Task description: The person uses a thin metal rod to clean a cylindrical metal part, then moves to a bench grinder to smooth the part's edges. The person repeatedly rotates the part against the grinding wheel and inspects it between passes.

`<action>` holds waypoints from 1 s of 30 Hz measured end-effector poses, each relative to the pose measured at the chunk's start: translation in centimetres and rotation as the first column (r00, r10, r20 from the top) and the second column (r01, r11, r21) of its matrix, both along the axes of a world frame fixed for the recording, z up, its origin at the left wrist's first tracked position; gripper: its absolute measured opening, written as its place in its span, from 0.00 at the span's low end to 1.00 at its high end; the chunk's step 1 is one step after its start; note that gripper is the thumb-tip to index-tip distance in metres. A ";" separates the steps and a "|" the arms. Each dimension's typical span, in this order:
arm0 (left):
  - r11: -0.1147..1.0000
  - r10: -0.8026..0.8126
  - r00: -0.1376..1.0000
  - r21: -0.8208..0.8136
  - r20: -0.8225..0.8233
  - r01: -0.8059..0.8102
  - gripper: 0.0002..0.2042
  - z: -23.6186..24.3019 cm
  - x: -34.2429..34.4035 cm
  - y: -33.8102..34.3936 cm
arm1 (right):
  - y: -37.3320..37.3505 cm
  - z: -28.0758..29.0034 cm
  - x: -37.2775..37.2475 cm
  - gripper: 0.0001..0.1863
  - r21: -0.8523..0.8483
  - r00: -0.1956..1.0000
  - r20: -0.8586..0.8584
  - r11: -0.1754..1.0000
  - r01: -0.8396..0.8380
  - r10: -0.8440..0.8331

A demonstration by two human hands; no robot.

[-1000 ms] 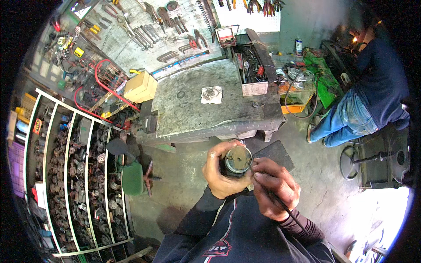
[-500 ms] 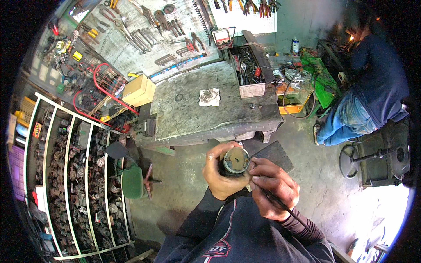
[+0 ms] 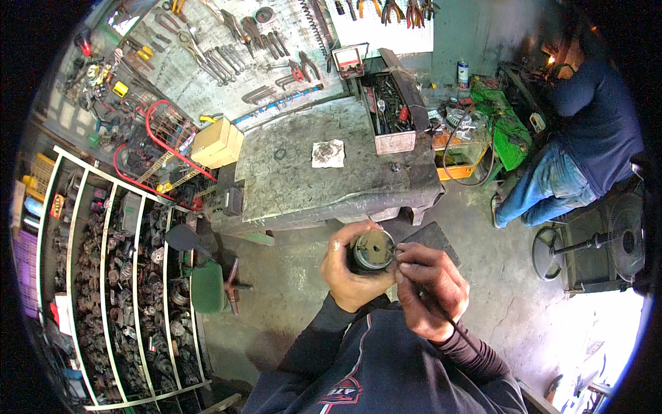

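Observation:
A cylindrical metal part (image 3: 372, 248) with a round flat top and a small centre opening is gripped in my left hand (image 3: 341, 276), whose thumb and fingers wrap round its sides. My right hand (image 3: 431, 290) is closed on a thin dark rod or cable (image 3: 445, 317) that runs back toward my wrist. Its fingertips are at the right side of the metal part, touching or very close, and hide the contact point. Below both hands is my dark-clothed front.
A worn workbench (image 3: 276, 179) stands ahead with a toolbox (image 3: 393, 141) and white rag (image 3: 327, 153). A shelf rack (image 3: 78, 207) of parts and a green chair (image 3: 207, 290) stand left. A co-worker (image 3: 600, 131) bends over at the right, near a fan (image 3: 624, 245). A dark mat (image 3: 431, 238) lies on the floor.
My hands stay nearly in place, with a slight shift and tilt of the metal part and right fingers. The co-worker's feet and legs have shifted right, and their arm has moved.

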State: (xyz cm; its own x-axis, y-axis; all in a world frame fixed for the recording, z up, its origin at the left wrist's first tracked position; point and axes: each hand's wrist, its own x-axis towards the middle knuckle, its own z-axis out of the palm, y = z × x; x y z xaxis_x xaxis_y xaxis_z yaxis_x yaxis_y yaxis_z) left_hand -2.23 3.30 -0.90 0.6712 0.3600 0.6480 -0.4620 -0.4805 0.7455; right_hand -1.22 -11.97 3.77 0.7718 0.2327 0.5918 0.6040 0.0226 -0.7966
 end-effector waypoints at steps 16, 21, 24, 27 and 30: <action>0.998 0.057 0.995 -0.034 -0.085 -0.060 0.26 -1.9 0.3 -0.1 | 0.1 -1.9 1.0 0.13 -0.038 1.000 0.006 0.999 -0.002 0.002; 0.303 -0.415 0.882 -0.948 -0.223 -0.097 0.15 -7.7 2.5 3.1 | -1.4 -2.2 1.0 0.11 -0.025 0.996 -0.087 0.999 0.029 -0.031; -0.300 -0.443 0.894 -0.929 -0.064 -0.216 0.17 -18.7 1.7 6.9 | -3.0 -4.3 0.9 0.09 0.051 0.946 -0.318 0.996 0.077 -0.057; -0.295 -0.555 0.824 -0.900 -0.112 -0.321 0.16 -21.0 -2.9 4.8 | -5.5 -7.5 0.6 0.07 0.043 0.901 -0.416 0.987 0.158 -0.126; -0.375 -0.532 0.844 -0.875 -0.066 -0.305 0.16 -24.3 -3.3 6.4 | -6.8 -7.8 0.3 0.06 -0.098 0.739 -0.642 0.977 0.188 -0.207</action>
